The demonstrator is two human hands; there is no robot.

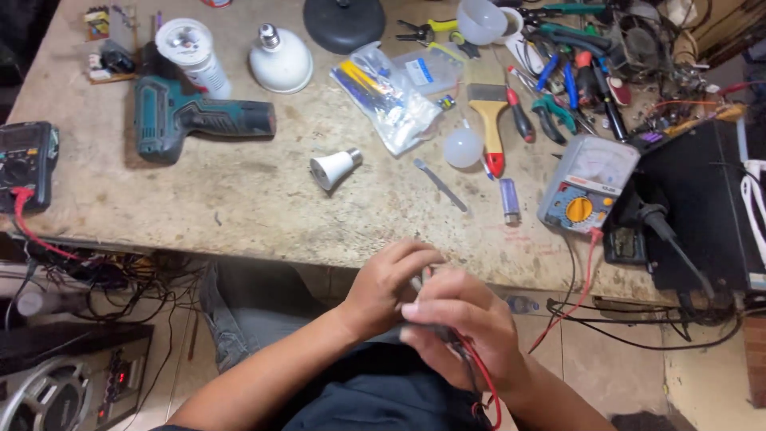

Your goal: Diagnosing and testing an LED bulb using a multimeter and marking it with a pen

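My left hand [388, 283] and my right hand [463, 323] are pressed together below the front edge of the workbench [239, 191], over my lap. Both close around a small object that the fingers mostly hide. Red and black test leads [479, 375] run from under my right hand down toward my lap. A grey analog multimeter with an orange dial [586, 183] lies on the bench at right, and a red lead hangs from it. A white bulb base [333, 167] and a round bulb dome [463, 148] lie on the bench ahead of my hands.
A green cordless drill [187, 116], white lamp housings [279, 57], a bag of parts [391, 96], a paintbrush [489, 112] and several pliers and screwdrivers [566, 88] crowd the bench. A black digital meter [25, 164] sits at left, a black box [702, 207] at right, a speaker [56, 383] on the floor.
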